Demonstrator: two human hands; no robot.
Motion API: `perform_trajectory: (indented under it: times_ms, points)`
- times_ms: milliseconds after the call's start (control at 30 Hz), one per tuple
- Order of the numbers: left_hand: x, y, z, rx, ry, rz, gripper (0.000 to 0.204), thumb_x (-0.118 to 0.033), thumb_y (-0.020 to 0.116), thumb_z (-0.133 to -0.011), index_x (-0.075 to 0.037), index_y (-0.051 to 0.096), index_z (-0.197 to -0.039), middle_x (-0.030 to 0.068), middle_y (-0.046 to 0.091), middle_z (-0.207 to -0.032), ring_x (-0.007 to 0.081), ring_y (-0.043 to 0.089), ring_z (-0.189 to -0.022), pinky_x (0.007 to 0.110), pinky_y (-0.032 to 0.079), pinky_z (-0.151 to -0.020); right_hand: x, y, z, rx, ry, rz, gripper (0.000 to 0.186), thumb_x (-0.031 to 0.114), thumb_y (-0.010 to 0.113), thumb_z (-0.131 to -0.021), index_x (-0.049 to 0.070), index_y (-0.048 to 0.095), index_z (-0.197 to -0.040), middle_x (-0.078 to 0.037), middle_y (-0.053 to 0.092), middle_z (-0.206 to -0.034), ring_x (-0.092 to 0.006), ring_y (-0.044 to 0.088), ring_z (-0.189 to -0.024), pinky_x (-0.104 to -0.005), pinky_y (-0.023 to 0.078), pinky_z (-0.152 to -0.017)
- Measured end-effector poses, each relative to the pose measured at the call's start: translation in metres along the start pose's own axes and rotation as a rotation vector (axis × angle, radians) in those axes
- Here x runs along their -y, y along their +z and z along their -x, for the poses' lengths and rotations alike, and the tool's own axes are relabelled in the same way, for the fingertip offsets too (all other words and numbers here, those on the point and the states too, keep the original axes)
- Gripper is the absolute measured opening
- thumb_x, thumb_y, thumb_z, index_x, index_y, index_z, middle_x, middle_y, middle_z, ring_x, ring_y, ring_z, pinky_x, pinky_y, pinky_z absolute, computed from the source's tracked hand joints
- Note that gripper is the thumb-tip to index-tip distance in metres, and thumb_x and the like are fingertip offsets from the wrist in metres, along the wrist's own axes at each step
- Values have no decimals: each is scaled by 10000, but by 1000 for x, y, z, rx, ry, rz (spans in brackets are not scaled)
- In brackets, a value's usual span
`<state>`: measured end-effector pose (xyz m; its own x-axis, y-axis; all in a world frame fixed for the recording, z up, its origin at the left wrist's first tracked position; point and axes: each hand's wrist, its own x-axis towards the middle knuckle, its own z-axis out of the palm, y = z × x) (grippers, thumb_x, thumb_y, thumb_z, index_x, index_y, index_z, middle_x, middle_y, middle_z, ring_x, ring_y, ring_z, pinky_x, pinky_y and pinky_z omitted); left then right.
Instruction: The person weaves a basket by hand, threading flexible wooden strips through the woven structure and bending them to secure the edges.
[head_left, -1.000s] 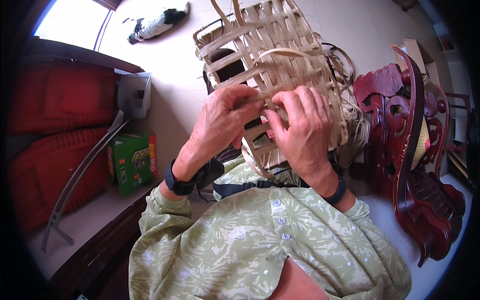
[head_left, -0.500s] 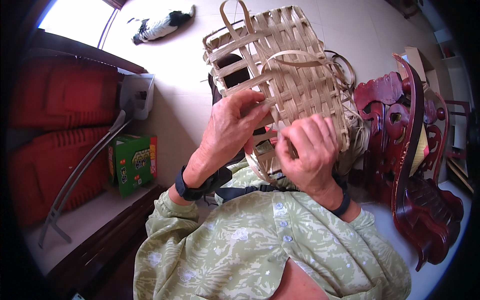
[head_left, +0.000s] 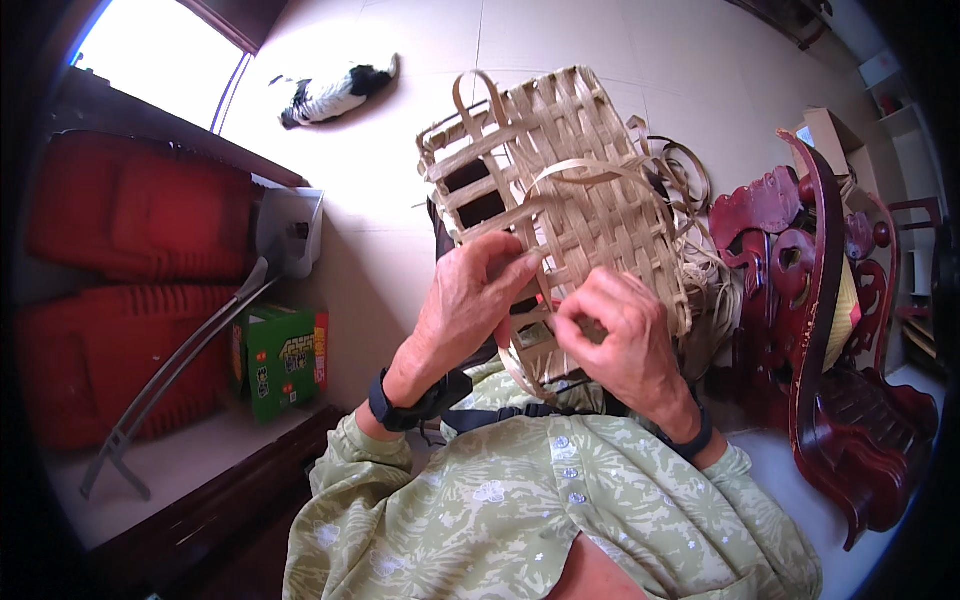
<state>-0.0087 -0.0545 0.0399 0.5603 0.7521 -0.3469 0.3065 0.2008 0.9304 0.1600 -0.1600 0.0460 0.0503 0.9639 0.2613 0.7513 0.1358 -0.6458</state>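
Note:
A woven basket (head_left: 601, 215) of flat tan strips lies tilted across my lap, its right part closely woven and its left part an open lattice with dark gaps. My left hand (head_left: 462, 300) pinches a flat strip between thumb and fingers at the lattice. Close to its right, my right hand (head_left: 632, 338) is curled with thumb and fingertips together over the lower weave; a strip seems to run to them, though the fingers partly hide it. A loose strip (head_left: 585, 170) arches over the weave, and another strip loop (head_left: 480, 90) stands up at the far left corner.
Carved dark red wooden furniture (head_left: 825, 380) stands close on the right. Tangled loose strips (head_left: 712, 300) hang beside the basket. To the left are red plastic pieces (head_left: 140, 210), a green box (head_left: 283, 362) and a grey metal-legged object (head_left: 170, 375). A black-and-white cat (head_left: 335, 95) lies on the floor.
The whole scene sits lower in view, basket and hands included. My right hand's fingers have drawn in into a tighter pinch; my left hand keeps its pinch on the strip.

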Motion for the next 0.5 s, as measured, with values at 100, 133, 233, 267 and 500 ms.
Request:
perform_trajectory:
  times_ms: [100, 133, 233, 267, 500]
  points:
    - [4, 2, 2, -10, 14, 33, 305, -214, 645, -1002, 84, 627, -1062, 86, 660, -761, 128, 608, -456, 284, 449, -420, 4, -9, -1, 40, -13, 20, 171, 93, 782, -752, 59, 630, -824, -93, 553, -865, -300, 597, -851, -425, 480, -766]
    - [5, 3, 1, -19, 24, 64, 298, -210, 643, -1003, 83, 628, -1055, 85, 663, -765, 130, 617, -464, 284, 454, -424, 9, -9, -5, 13, 6, 60, 176, 96, 785, -753, 57, 633, -833, -97, 549, -875, -302, 594, -869, -427, 478, -774]
    - [6, 0, -1, 3, 70, 4, 287, -201, 635, -1008, 84, 629, -1039, 81, 671, -782, 143, 651, -496, 283, 471, -438, 13, -1, -14, -4, 18, 167, 167, 109, 771, -777, 52, 626, -835, -116, 543, -898, -313, 587, -917, -435, 481, -791]
    - [5, -1, -4, 13, 69, 19, 288, -200, 631, -1011, 87, 627, -1035, 79, 669, -782, 149, 663, -508, 284, 477, -443, 9, 7, -18, -20, 4, 200, 160, 110, 765, -783, 51, 623, -830, -117, 545, -893, -314, 590, -910, -436, 483, -790]
    - [-1, 0, 0, 25, 9, 45, 265, -177, 594, -1021, 86, 619, -1009, 95, 660, -779, 158, 662, -508, 286, 486, -435, 1, 14, -11, -27, 53, 154, 213, 196, 782, -787, 40, 636, -790, -114, 562, -878, -308, 598, -875, -443, 485, -787]
